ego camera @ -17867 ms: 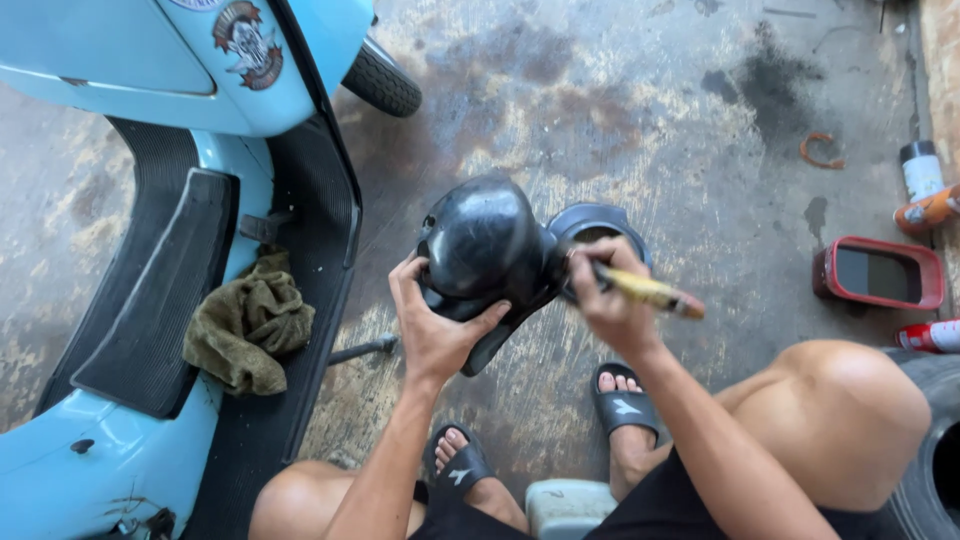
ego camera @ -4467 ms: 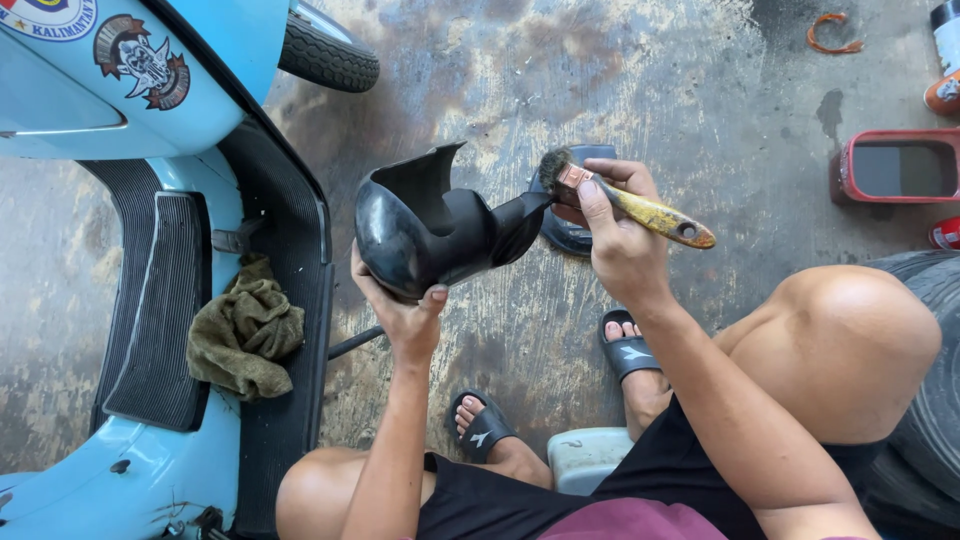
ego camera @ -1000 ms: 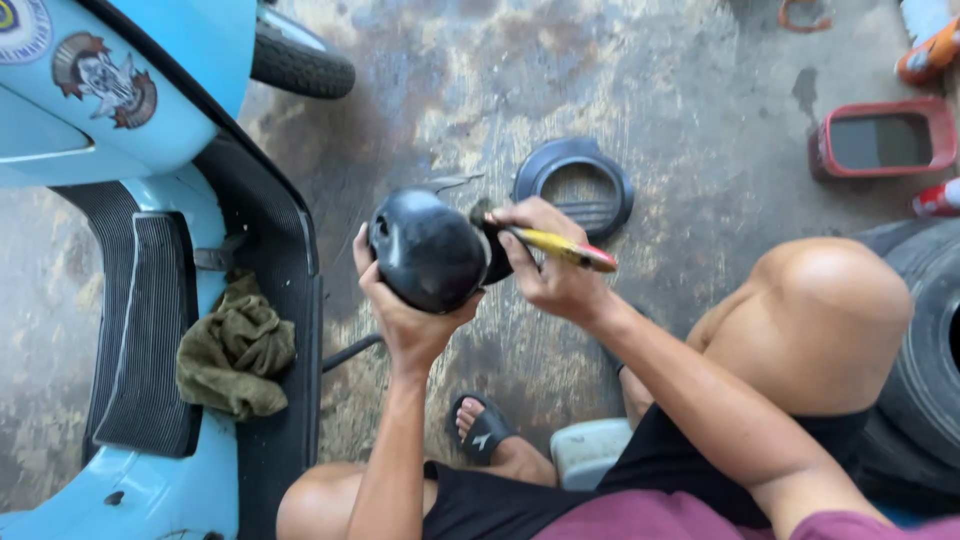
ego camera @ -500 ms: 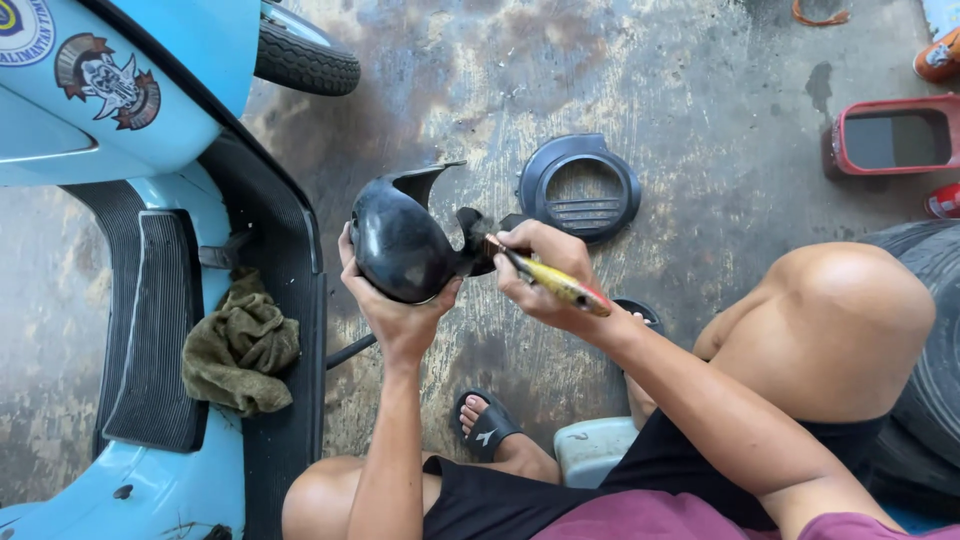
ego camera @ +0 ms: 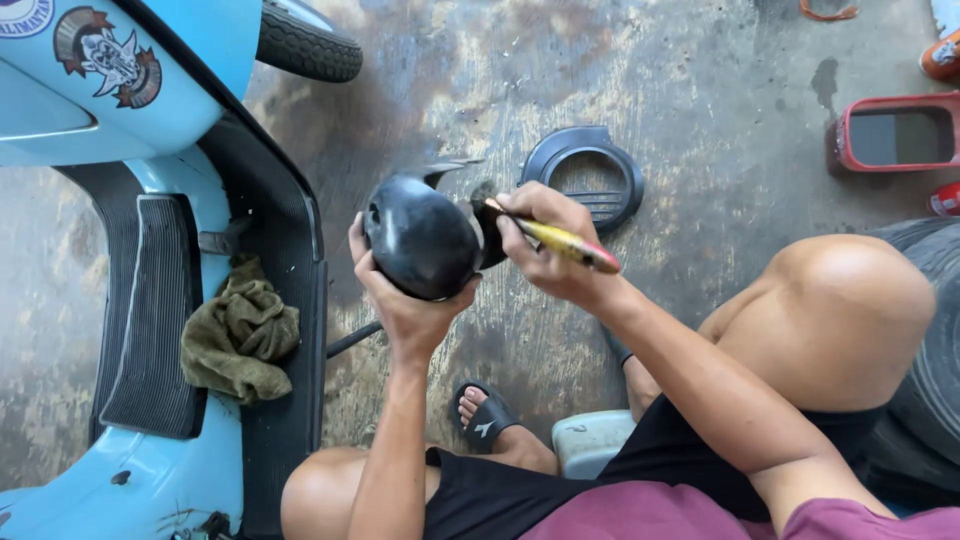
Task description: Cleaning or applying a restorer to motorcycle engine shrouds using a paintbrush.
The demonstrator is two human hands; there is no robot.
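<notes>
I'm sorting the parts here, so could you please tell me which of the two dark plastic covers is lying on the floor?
The ring-shaped cover with a big round opening and slats lies flat on the concrete floor. The rounded glossy cover is held up in the left hand.

A bare concrete floor is seen from above, heavily stained with dark oily patches and pale scuffed streaks. The left side is taken up by a light blue scooter, whose black ribbed footboard mat is laid lengthwise and whose front tyre is shown at the top edge. A crumpled olive-green rag is left on the footboard. A round dark plastic cover is laid flat on the floor near the middle. A red-framed rectangular tray is placed at the upper right. A pale blue low stool is partly shown at the bottom. Even daylight falls across everything, with no hard shadows.
</notes>
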